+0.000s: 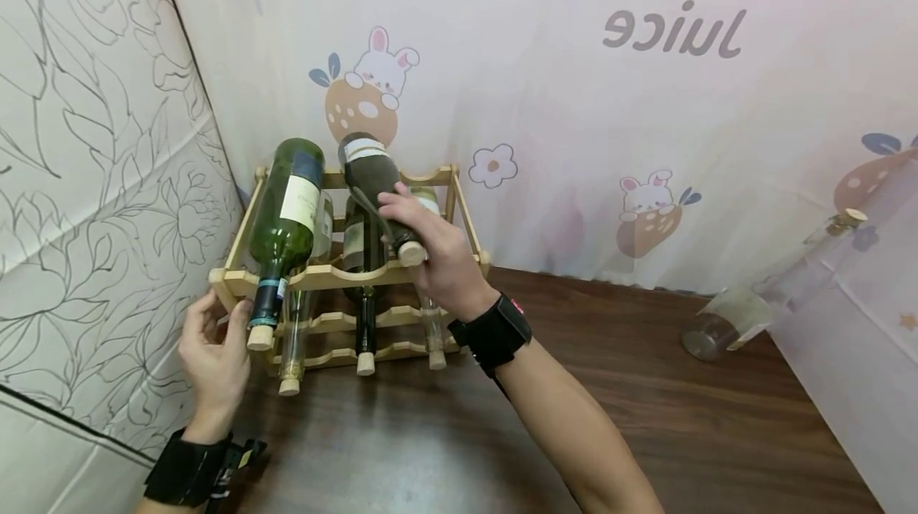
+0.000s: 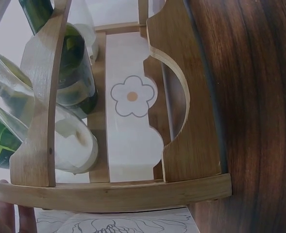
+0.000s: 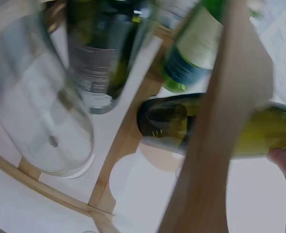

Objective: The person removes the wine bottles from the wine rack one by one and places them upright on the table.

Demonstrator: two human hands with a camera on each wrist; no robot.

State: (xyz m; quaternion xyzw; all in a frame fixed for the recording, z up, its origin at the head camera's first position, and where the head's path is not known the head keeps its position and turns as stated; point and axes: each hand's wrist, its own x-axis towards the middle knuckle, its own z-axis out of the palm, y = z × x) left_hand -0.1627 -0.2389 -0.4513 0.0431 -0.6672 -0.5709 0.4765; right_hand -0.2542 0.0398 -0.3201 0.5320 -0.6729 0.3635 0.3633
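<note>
My right hand (image 1: 448, 259) grips a dark wine bottle (image 1: 376, 179) near its corked neck, with the base pointing to the back, over the top row of a wooden wine rack (image 1: 344, 278). Whether this bottle touches the rails I cannot tell. At the rack's front left corner my left hand (image 1: 215, 351) holds the frame, thumb on one side and fingers on the other; its fingertips (image 2: 7, 213) show in the left wrist view. Beside that hand a green wine bottle (image 1: 283, 235) lies in the top row, cork forward.
Lower in the rack lie a clear bottle (image 1: 292, 347), a dark bottle (image 1: 366, 323) and another clear bottle (image 1: 433, 331), necks forward. Another clear corked bottle (image 1: 767, 295) leans at the far right. Printed curtains (image 1: 559, 115) stand close behind and at the left. The floor (image 1: 402, 434) is dark wood.
</note>
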